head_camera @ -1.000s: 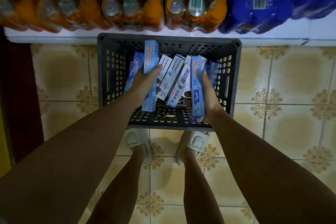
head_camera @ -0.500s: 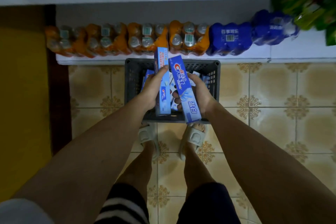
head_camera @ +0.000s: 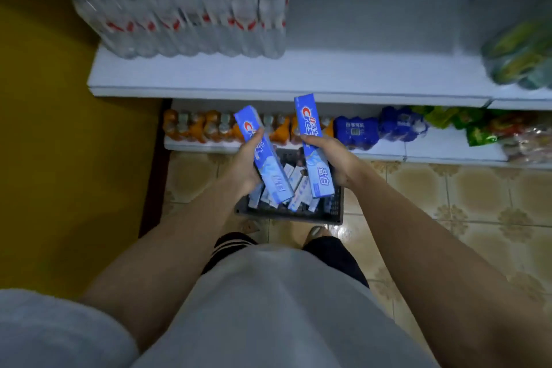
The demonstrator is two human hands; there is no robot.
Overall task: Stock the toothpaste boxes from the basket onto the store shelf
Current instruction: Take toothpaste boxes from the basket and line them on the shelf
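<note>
My left hand (head_camera: 243,163) grips a blue toothpaste box (head_camera: 270,170) round its middle, its top end tilted to the left. My right hand (head_camera: 336,158) grips a second blue toothpaste box (head_camera: 316,164), held nearly upright. Both boxes are lifted above the dark plastic basket (head_camera: 336,212) on the floor, which still holds several toothpaste boxes (head_camera: 295,185). Ahead lies the white store shelf (head_camera: 358,69), with a bare stretch on its right half.
Packs of water bottles (head_camera: 185,9) fill the left of the white shelf; green-yellow packs (head_camera: 519,51) sit at its right end. The lower shelf holds orange drink packs (head_camera: 197,127), blue packs (head_camera: 357,131) and snack bags (head_camera: 484,128). A yellow wall (head_camera: 44,128) stands to the left.
Both hands have lifted a toothpaste box each out of the basket. I have stood up, so the basket looks smaller and the upper white shelf has come into sight.
</note>
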